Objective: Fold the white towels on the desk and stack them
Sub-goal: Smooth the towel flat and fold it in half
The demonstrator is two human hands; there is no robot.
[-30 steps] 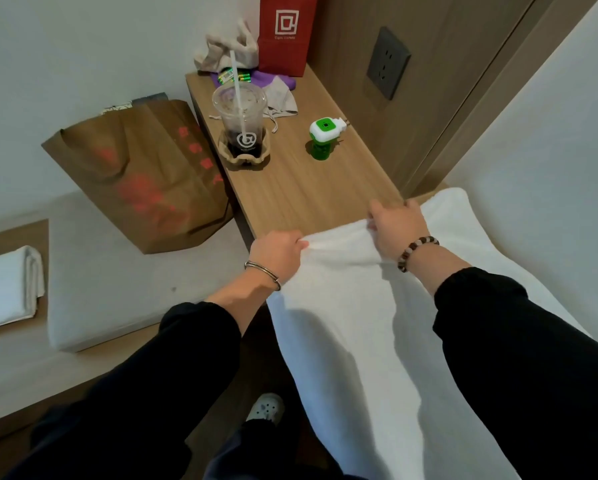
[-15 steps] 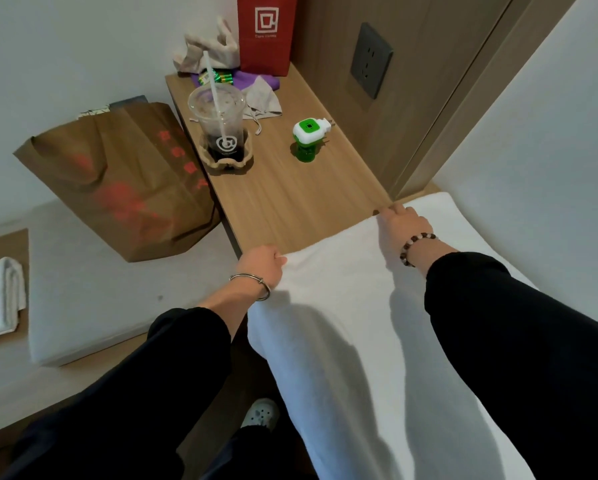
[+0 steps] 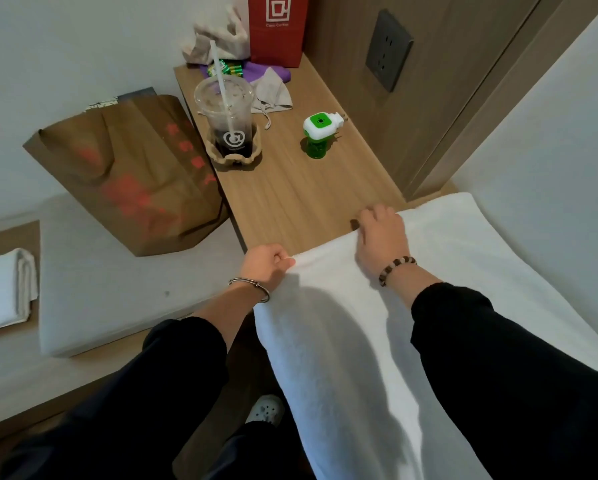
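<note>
Laying out the white towel (image 3: 342,341) for its first fold: far edge rests on the worktop (image 3: 290,195), remainder hangs off it. Left hand (image 3: 268,263) pinches one corner; right hand (image 3: 382,237) has fingers curled over the edge. Next move likely requires drawing both corners back level.

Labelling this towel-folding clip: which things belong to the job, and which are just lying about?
Job: large white towel, held by left hand and right hand; folded white towel; wooden desk.
Lying about: brown paper bag, clear plastic drink cup, green plug-in device, red paper bag.
</note>
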